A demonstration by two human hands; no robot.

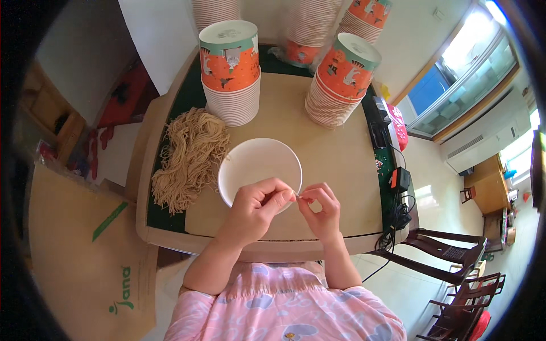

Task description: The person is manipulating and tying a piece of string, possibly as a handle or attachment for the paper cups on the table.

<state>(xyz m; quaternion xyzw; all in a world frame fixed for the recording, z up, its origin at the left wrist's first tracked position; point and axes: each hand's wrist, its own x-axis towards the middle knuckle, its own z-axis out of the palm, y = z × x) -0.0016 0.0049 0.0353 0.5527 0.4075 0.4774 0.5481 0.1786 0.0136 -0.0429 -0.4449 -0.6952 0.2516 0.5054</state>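
A white paper bucket (259,153) stands with its open mouth facing up, in front of me on the table. Over its near right rim, my left hand (259,206) and my right hand (321,210) meet with their fingertips close together. Each is closed in a pinch on a thin pale string (296,195), of which only a tiny bit shows between them. Whether the string is fixed to the bucket is hidden by my fingers. A loose heap of beige string (190,156) lies to the left, against the bucket's side.
Two stacks of upturned orange-and-green paper buckets, a left stack (230,68) and a right stack (344,74), rise behind the bucket, with more stacks farther back. Black cables and adapters (401,179) line the table's right edge. Chairs (438,250) stand right; a large cardboard sheet (85,244) leans left.
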